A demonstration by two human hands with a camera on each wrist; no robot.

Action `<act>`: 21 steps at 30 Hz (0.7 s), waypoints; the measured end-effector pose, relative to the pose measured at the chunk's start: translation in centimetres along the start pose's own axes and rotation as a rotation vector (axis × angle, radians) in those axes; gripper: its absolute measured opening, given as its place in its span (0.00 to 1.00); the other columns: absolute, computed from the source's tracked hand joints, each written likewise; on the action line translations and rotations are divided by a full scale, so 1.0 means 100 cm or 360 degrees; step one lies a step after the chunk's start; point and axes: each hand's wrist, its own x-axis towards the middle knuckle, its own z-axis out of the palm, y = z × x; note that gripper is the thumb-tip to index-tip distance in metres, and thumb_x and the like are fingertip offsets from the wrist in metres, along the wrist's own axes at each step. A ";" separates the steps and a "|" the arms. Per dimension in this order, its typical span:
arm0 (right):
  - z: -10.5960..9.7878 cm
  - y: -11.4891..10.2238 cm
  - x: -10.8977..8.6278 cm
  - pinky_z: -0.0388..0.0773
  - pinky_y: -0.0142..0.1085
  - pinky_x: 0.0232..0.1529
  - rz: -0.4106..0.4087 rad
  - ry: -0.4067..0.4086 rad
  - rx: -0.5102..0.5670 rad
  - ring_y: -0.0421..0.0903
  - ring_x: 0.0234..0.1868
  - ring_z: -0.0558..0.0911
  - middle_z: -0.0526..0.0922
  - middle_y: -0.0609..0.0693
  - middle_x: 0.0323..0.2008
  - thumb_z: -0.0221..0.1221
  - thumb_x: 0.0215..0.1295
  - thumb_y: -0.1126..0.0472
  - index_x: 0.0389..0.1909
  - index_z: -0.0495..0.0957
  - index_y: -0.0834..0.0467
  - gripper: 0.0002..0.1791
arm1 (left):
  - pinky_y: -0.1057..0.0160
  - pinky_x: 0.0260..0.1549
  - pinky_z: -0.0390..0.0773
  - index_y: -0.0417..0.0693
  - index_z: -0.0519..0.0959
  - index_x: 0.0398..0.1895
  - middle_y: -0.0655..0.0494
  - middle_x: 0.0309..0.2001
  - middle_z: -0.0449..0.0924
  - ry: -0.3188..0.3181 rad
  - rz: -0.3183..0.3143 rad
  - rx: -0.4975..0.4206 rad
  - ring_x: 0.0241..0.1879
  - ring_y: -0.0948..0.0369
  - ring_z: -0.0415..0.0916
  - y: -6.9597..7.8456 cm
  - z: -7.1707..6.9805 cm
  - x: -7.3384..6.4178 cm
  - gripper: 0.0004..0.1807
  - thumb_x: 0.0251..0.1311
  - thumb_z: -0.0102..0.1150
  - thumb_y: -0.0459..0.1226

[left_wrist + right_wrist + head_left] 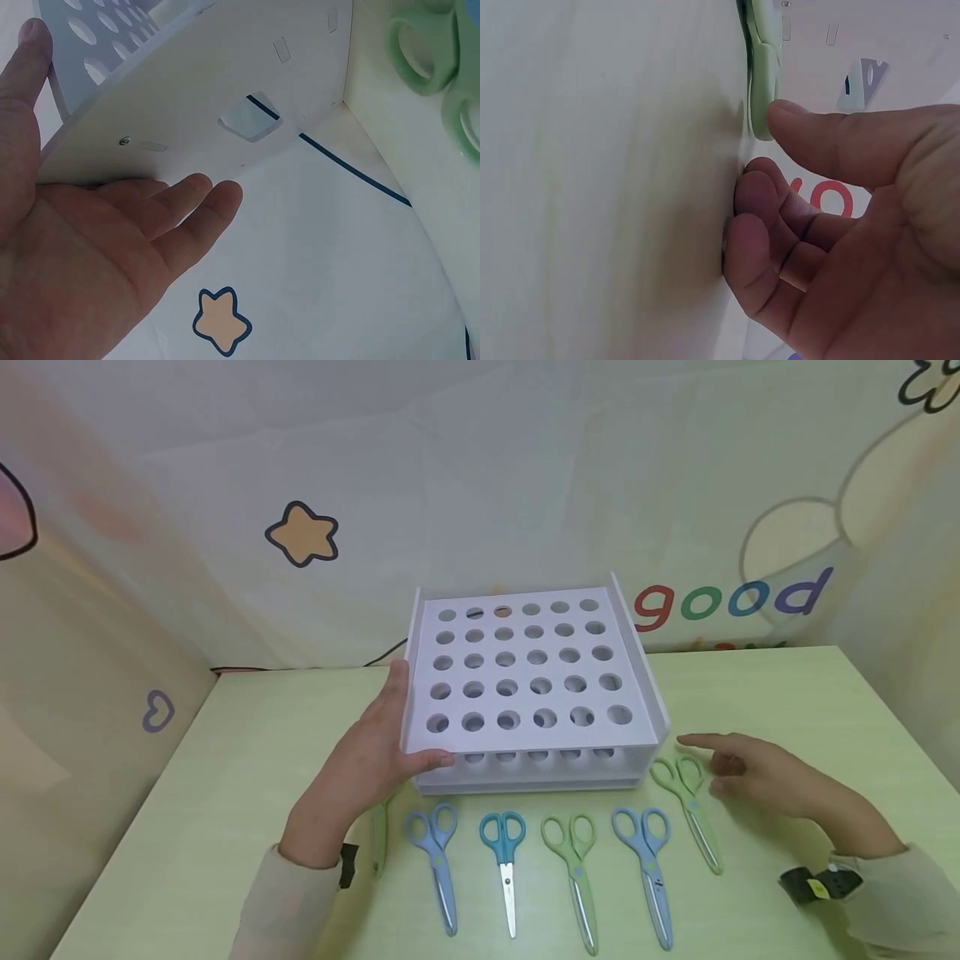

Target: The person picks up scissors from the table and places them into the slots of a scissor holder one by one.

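A white rack (pixel 489 675) with rows of round holes stands at the back middle of the table in the head view. My left hand (pixel 367 768) lies along its left side, fingers against the side panel and thumb over the front corner. The left wrist view shows those fingers nearly straight beneath the panel (pixel 187 82). Near the rack's front right corner is my right hand (pixel 765 777), holding nothing. Its index finger points left and the others bend loosely, fingertips by the tabletop. Close to it lie green scissors (pixel 702 831), whose handle (pixel 763 90) appears beside my thumb in the right wrist view.
In front of the rack lie blue scissors (pixel 444 893), teal-handled scissors (pixel 509 902), green scissors (pixel 584 910) and more blue scissors (pixel 655 902). Another green pair (pixel 379 843) is partly hidden by my left arm. A printed cloth (pixel 495 485) hangs behind the table.
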 end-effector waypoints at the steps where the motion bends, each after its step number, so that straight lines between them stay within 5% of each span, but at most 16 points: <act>1: 0.000 -0.001 0.000 0.74 0.38 0.39 -0.0004 -0.0008 -0.0001 0.45 0.37 0.74 0.77 0.46 0.37 0.64 0.64 0.71 0.69 0.72 0.62 0.31 | 0.50 0.56 0.73 0.54 0.31 0.82 0.49 0.75 0.56 0.0000 0.0004 -0.0004 0.58 0.52 0.68 0.000 0.000 0.000 0.72 0.48 0.80 0.48; 13: 0.007 -0.011 0.005 0.68 0.38 0.30 -0.0067 0.0012 -0.0267 0.42 0.29 0.68 0.71 0.43 0.29 0.67 0.59 0.72 0.57 0.81 0.61 0.23 | 0.51 0.56 0.73 0.57 0.32 0.82 0.52 0.74 0.58 0.0005 0.0002 -0.0049 0.56 0.54 0.69 0.000 -0.001 0.001 0.70 0.50 0.80 0.47; 21: 0.004 -0.014 0.001 0.74 0.44 0.33 -0.0005 0.0041 -0.0508 0.44 0.30 0.73 0.76 0.45 0.29 0.70 0.56 0.70 0.52 0.82 0.63 0.21 | 0.51 0.53 0.76 0.58 0.37 0.81 0.53 0.69 0.63 0.0033 0.0029 -0.0056 0.54 0.54 0.71 0.000 0.002 0.003 0.68 0.48 0.81 0.47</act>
